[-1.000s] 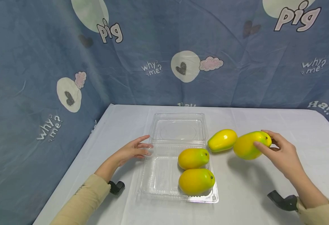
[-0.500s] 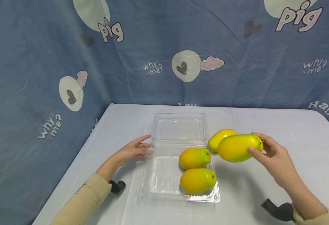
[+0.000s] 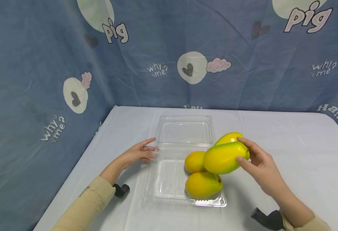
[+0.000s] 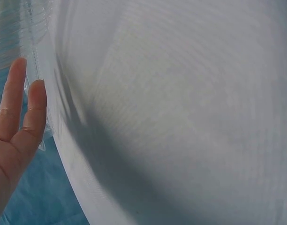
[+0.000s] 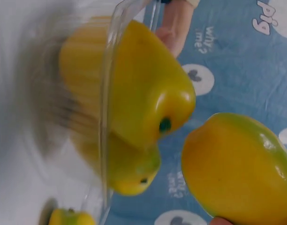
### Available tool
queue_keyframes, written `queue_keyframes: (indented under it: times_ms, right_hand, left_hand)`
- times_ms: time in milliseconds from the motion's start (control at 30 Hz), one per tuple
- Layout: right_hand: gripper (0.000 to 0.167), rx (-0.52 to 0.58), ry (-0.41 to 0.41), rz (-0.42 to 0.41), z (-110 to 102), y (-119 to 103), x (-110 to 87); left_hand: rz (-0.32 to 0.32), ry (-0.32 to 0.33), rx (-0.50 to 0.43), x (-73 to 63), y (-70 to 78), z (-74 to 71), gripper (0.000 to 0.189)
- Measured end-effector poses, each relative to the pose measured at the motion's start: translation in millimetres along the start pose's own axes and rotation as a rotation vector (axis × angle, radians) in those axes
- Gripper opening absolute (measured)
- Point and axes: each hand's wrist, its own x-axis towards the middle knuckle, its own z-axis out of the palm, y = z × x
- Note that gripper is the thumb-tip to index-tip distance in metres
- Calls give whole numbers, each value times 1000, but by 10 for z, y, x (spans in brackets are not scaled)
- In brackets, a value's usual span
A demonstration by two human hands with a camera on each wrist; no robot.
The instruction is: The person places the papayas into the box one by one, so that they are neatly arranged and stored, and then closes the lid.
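My right hand [image 3: 259, 166] holds a yellow-green mango [image 3: 225, 158] by its stem end, thumb on the near side and fingers on the far side. The mango is in the air over the right edge of a clear plastic clamshell box [image 3: 164, 183]. Two more mangoes lie in the box's right half: the front mango [image 3: 202, 186] and the rear mango [image 3: 194, 162], partly hidden by the held one. A further mango [image 3: 230, 137] rests on the table just right of the box. My left hand [image 3: 137, 154] reaches to the box's left edge with fingers extended, fingertips at the rim.
The box's lid [image 3: 185, 131] lies folded back behind its base. A white cloth covers the table [image 3: 307, 154]. A blue printed curtain [image 3: 145, 41] hangs behind and along the left side. Black wrist mounts [image 3: 268, 219] stick out near both sleeves.
My right hand has carried the mango leftward, from right of the table mango to over the box's right edge. My left hand stays at the box's left edge.
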Motion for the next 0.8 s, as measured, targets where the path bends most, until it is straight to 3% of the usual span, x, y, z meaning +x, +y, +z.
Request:
queue_keyframes:
  times_ms: [233,500,800]
  right_hand:
    - [43,-16,-35,27,229,-73,74]
    - [43,-177,-56,76,483,-112,80]
    - [42,-151,-99,22,726,-63,74]
  left_hand:
    - [1,-5,-5,24,-13,-3,73]
    - [3,-7,1,15,-17,-7,74]
    - [-8,3,-1,16,-14,2,73]
